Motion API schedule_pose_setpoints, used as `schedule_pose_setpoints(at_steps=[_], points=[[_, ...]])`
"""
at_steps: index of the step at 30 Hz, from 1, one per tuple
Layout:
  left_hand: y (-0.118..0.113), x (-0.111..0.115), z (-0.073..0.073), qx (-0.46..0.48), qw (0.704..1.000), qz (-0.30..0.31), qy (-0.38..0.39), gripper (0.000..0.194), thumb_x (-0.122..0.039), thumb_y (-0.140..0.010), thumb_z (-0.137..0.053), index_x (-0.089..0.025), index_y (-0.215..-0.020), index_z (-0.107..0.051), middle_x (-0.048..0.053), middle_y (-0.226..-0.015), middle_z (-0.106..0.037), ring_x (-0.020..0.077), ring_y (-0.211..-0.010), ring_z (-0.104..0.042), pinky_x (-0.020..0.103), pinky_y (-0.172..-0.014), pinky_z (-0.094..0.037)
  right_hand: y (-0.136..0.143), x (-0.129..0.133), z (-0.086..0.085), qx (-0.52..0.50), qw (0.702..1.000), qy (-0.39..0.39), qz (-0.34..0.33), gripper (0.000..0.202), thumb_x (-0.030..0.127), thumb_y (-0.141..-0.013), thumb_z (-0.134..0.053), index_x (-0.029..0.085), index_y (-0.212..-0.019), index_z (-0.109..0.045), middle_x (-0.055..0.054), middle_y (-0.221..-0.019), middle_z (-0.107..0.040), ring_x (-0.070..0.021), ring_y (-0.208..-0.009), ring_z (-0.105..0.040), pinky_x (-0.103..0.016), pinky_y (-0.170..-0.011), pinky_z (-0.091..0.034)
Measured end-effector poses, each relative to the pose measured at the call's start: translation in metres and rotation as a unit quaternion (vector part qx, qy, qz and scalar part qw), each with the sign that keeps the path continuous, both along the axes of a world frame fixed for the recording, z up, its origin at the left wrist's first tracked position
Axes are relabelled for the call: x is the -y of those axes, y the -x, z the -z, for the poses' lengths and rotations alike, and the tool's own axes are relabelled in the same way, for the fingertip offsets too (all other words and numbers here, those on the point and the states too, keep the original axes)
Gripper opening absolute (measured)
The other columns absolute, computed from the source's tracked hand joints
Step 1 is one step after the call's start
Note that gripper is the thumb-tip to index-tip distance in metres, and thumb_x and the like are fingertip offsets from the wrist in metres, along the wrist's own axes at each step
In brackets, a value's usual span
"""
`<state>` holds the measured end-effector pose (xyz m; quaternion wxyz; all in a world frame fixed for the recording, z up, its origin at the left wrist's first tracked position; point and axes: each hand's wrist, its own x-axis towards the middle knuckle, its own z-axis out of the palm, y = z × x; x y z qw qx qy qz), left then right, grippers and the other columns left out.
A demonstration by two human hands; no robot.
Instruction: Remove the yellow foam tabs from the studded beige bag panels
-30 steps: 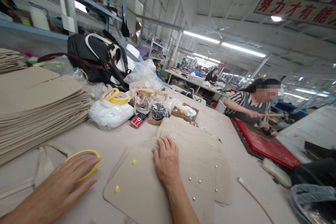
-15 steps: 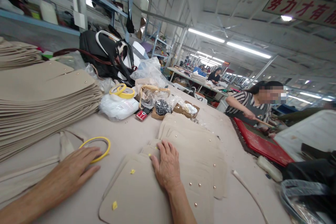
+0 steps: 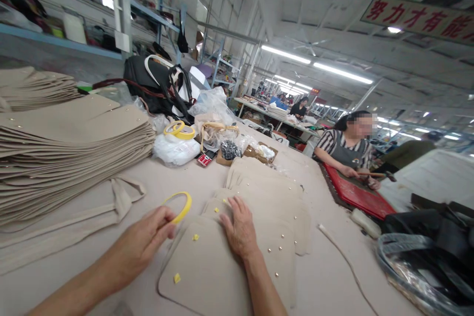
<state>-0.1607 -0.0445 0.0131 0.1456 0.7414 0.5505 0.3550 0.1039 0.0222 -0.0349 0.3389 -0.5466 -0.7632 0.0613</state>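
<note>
Between the thumb and fingers of my left hand is a roll of yellow tape, lifted and tilted above the table. My right hand lies with its fingers spread on a fanned stack of beige fabric panels. Small yellow tape pieces stick to the panels along their left side. Metal rivets dot the panels to the right of my wrist. A beige fabric strap lies on the table beyond my left forearm.
A tall pile of beige panels stands at left. Behind lie more tape rolls, a plastic bag and a red phone. At right, a co-worker holds a hammer over a red board; a thin cord lies nearer.
My left hand has taken hold of the yellow tape roll, lifted it and moved it right, towards the panels. My right hand stays on the stack. The view has shifted slightly.
</note>
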Motion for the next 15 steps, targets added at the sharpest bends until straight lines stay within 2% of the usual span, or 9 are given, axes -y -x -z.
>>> schedule_pose_setpoints(at_steps=[1, 3, 5, 7, 10, 13, 15], points=[[-0.012, 0.012, -0.008, 0.032, 0.997, 0.050, 0.046, 0.033, -0.046, -0.096, -0.031, -0.023, -0.087, -0.052, -0.002, -0.073, -0.061, 0.0159, -0.070, -0.059, 0.024, -0.067, -0.047, -0.001, 0.003, -0.003, -0.057, 0.998, -0.001, 0.001, 0.042, 0.037, -0.090, -0.051, 0.015, -0.126, -0.058, -0.016, -0.131, -0.058, -0.0271, -0.126, -0.049, -0.049, -0.106, -0.038], [-0.032, 0.034, -0.019, 0.079, 0.986, 0.118, 0.091, 0.032, -0.045, -0.097, -0.029, -0.023, -0.088, -0.051, -0.001, -0.074, -0.060, 0.0156, -0.070, -0.057, 0.024, -0.066, -0.045, -0.003, 0.017, -0.014, -0.181, 0.983, 0.018, 0.001, 0.037, 0.036, -0.092, -0.047, 0.015, -0.120, -0.062, -0.014, -0.121, -0.065, -0.0241, -0.116, -0.058, -0.044, -0.098, -0.047], [-0.047, 0.052, -0.024, 0.119, 0.973, 0.160, 0.113, 0.031, -0.044, -0.098, -0.030, -0.023, -0.088, -0.050, 0.000, -0.077, -0.059, 0.0156, -0.072, -0.057, 0.024, -0.068, -0.044, -0.003, 0.043, -0.028, -0.280, 0.957, 0.069, -0.024, 0.033, 0.036, -0.092, -0.049, 0.017, -0.113, -0.065, -0.011, -0.110, -0.069, -0.0214, -0.100, -0.065, -0.038, -0.087, -0.054], [-0.056, 0.065, -0.022, 0.152, 0.961, 0.195, 0.126, 0.030, -0.043, -0.098, -0.031, -0.023, -0.088, -0.051, 0.000, -0.077, -0.058, 0.0156, -0.074, -0.056, 0.024, -0.070, -0.044, -0.003, 0.075, -0.040, -0.335, 0.932, 0.124, -0.061, 0.030, 0.033, -0.091, -0.052, 0.017, -0.112, -0.065, -0.009, -0.105, -0.070, -0.0175, -0.082, -0.068, -0.033, -0.075, -0.057], [-0.066, 0.079, -0.017, 0.177, 0.943, 0.245, 0.142, 0.029, -0.041, -0.098, -0.030, -0.023, -0.088, -0.051, 0.000, -0.079, -0.057, 0.0154, -0.078, -0.056, 0.023, -0.072, -0.044, -0.006, 0.124, -0.050, -0.335, 0.931, 0.130, -0.058, 0.032, 0.027, -0.087, -0.059, 0.019, -0.118, -0.061, -0.006, -0.098, -0.070, -0.0145, -0.072, -0.065, -0.028, -0.066, -0.057], [-0.075, 0.090, -0.017, 0.167, 0.933, 0.279, 0.157, 0.027, -0.039, -0.098, -0.030, -0.023, -0.089, -0.050, 0.000, -0.080, -0.057, 0.0154, -0.079, -0.055, 0.023, -0.074, -0.044, -0.015, 0.160, -0.054, -0.301, 0.952, 0.059, -0.020, 0.028, 0.021, -0.089, -0.055, 0.020, -0.116, -0.061, -0.005, -0.093, -0.067, -0.0149, -0.079, -0.065, -0.028, -0.071, -0.056], [-0.084, 0.095, -0.018, 0.151, 0.928, 0.294, 0.171, 0.026, -0.039, -0.098, -0.031, -0.022, -0.088, -0.048, 0.000, -0.080, -0.056, 0.0151, -0.077, -0.054, 0.023, -0.072, -0.044, -0.021, 0.176, -0.056, -0.267, 0.963, 0.027, -0.027, 0.028, 0.018, -0.090, -0.052, 0.021, -0.116, -0.061, -0.007, -0.101, -0.066, -0.0162, -0.088, -0.064, -0.030, -0.078, -0.055]])
